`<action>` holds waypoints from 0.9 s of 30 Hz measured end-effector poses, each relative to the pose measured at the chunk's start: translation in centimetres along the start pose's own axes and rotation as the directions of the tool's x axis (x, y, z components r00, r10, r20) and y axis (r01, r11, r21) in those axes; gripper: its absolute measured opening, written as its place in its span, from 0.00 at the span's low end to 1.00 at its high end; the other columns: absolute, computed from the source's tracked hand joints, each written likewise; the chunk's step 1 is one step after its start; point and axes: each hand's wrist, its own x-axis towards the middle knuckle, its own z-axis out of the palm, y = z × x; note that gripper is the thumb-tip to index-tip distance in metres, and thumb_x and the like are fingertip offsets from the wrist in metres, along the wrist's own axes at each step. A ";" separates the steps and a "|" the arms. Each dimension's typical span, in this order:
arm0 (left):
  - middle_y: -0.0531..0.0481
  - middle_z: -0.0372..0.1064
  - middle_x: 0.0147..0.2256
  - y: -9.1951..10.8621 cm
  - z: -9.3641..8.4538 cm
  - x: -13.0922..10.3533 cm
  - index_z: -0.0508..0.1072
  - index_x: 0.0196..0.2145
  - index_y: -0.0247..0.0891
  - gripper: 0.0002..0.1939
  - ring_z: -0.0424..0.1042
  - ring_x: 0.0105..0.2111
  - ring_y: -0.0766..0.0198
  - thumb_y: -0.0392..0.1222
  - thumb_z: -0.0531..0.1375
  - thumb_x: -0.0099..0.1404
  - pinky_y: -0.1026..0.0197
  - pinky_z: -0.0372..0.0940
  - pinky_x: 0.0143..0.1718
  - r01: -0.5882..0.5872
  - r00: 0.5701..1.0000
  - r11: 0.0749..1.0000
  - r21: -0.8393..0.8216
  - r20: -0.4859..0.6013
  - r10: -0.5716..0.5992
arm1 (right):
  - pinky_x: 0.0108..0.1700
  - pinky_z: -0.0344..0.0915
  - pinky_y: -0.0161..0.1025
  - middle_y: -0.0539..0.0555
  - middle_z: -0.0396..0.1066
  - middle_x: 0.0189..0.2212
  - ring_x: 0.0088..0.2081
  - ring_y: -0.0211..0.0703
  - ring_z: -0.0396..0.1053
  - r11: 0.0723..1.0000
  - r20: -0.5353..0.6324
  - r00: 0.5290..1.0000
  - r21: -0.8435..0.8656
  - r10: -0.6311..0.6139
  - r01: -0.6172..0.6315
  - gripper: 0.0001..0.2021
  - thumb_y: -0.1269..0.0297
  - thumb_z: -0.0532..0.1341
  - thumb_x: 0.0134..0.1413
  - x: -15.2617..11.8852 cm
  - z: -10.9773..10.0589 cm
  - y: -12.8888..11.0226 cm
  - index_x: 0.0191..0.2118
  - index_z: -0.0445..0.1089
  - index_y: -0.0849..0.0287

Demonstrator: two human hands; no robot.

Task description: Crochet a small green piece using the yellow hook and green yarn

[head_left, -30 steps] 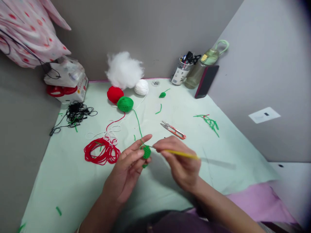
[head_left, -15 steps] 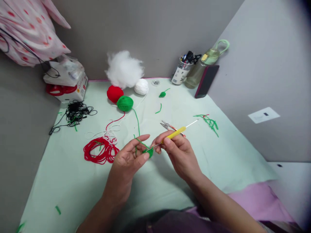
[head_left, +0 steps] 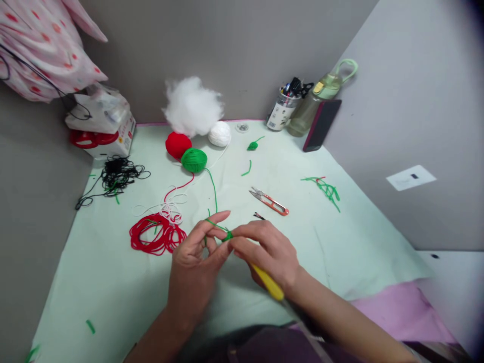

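Note:
My left hand (head_left: 194, 252) is closed on a small green crochet piece (head_left: 227, 235), pinched between thumb and fingers. Green yarn loops over its raised index finger and runs back to the green yarn ball (head_left: 194, 160). My right hand (head_left: 270, 249) is closed around a crochet hook (head_left: 269, 283). The hook's yellow handle sticks out below the palm, slanting toward my body. Fingertips of this hand touch the piece at its right edge. The hook's working tip is hidden behind the fingers. Thread snips (head_left: 269, 201) lie just beyond the right hand, near a small dark item (head_left: 259, 216).
Red yarn (head_left: 157, 234), tangled black cord (head_left: 120, 176), a red ball (head_left: 178, 145), white ball (head_left: 220, 134) and fluffy stuffing (head_left: 194, 107) lie left and back. A pen cup (head_left: 280, 113), bottle (head_left: 304, 113) and phone (head_left: 322, 126) stand back right. Green scraps (head_left: 327, 189) lie right.
The hook has swung from pointing up and right to slanting down toward my body. My right fingers have moved onto the crochet piece, leaving the snips fully in sight.

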 end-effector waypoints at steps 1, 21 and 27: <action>0.58 0.67 0.30 0.1 0.1 0.0 0.84 0.50 0.48 0.24 0.63 0.28 0.71 0.41 0.78 0.54 0.69 0.63 0.33 0.066 0.998 0.995 -0.073 0.029 -0.064 | 0.43 0.78 0.45 0.59 0.81 0.42 0.41 0.48 0.79 0.999 0.007 1.000 -0.042 -0.015 0.016 0.13 0.75 0.60 0.68 -0.1 0.0 0.0 0.53 0.76 0.54; 0.59 0.69 0.25 0.2 0.3 0.8 0.82 0.53 0.43 0.24 0.65 0.25 0.74 0.39 0.75 0.58 0.68 0.68 0.40 0.268 0.960 0.921 -0.283 0.158 -0.230 | 0.46 0.78 0.44 0.58 0.81 0.46 0.45 0.47 0.79 0.975 -0.021 0.985 0.153 0.169 -0.164 0.14 0.72 0.61 0.69 0.3 0.2 0.0 0.54 0.78 0.53; 0.63 0.58 0.18 0.7 -0.4 1.3 0.85 0.48 0.38 0.18 0.49 0.18 0.77 0.38 0.74 0.59 0.67 0.68 0.39 0.327 0.939 0.871 -0.367 0.230 -0.255 | 0.37 0.75 0.40 0.53 0.79 0.34 0.34 0.41 0.76 0.724 -0.050 0.864 0.571 0.502 -0.388 0.08 0.68 0.62 0.70 1.0 -0.4 0.4 0.45 0.81 0.53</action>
